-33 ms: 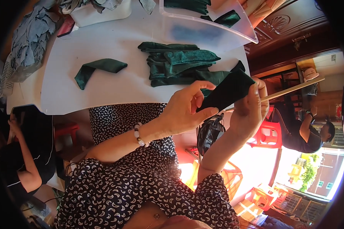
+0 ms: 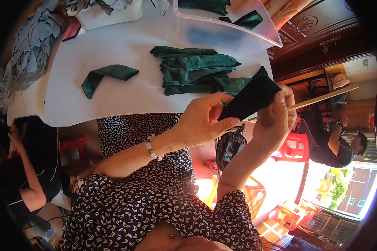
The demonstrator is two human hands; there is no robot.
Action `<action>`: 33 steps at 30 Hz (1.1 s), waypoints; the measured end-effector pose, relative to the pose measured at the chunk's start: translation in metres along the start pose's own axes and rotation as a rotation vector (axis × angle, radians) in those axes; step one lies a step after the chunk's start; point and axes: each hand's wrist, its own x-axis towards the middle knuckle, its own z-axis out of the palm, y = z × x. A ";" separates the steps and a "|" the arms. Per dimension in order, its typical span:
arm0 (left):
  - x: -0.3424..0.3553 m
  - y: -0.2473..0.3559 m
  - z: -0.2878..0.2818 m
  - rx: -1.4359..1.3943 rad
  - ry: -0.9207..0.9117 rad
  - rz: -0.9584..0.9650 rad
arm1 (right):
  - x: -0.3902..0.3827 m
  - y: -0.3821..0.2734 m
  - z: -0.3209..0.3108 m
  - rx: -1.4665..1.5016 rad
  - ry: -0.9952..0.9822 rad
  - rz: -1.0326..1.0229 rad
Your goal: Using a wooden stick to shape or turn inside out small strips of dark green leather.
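White worktop (image 2: 125,100) far side, w/ a stack of green cloth pieces (image 2: 197,71), one folded piece (image 2: 104,77) apart at left, and a clear tray (image 2: 230,35) beyond. Left hand (image 2: 203,119) pinches the near end of a dark green cloth sleeve (image 2: 251,98), held up just off the worktop's near-right edge; right hand (image 2: 276,121) grips its far end plus a thin stick (image 2: 322,98). Cloth looks light, soft, floppy; prob. best held at the ends. Open room at mid worktop.

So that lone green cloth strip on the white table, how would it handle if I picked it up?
The lone green strip is probably floppy: it lies bent and folded over itself. It is likely light, being thin cloth like the pile of green pieces beside it. It should not roll or tip, since it lies flat on the white table.
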 end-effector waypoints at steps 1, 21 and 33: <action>0.002 -0.006 -0.001 0.055 -0.025 0.023 | 0.004 -0.002 0.002 0.012 -0.003 -0.033; 0.059 0.007 -0.033 0.525 0.126 0.150 | 0.064 0.068 -0.100 -0.814 0.284 -0.041; 0.064 -0.008 -0.100 1.134 0.074 0.412 | 0.024 0.043 -0.059 -0.630 0.212 -0.096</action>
